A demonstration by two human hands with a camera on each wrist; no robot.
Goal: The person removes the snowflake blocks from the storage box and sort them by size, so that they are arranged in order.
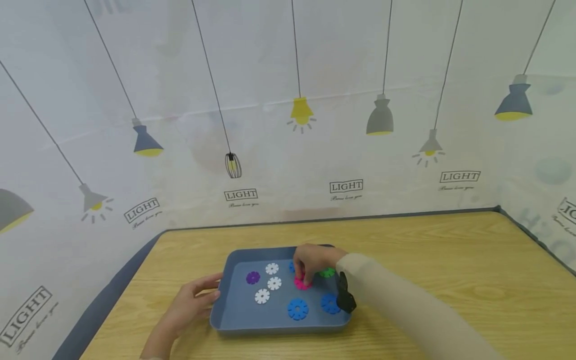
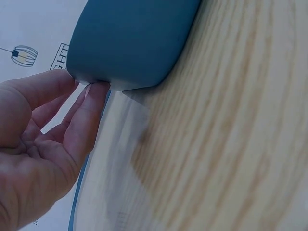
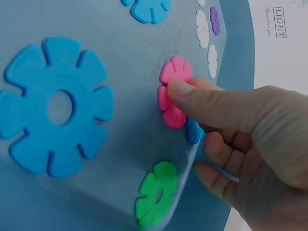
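My right hand pinches a pink notched plastic disc between thumb and fingers, low over the right part of a blue-grey tray. A smaller blue notched disc shows partly behind the fingers, and a green one lies near the tray's corner. With thumb and fingertips, my left hand touches the tray's left end from outside; the left wrist view shows those fingertips right at the tray wall.
Two large blue discs, one of them nearer the middle, lie along the tray's front. On its left side are several white discs and a purple disc. The tray stands on a wooden table before a lamp-printed wall covering.
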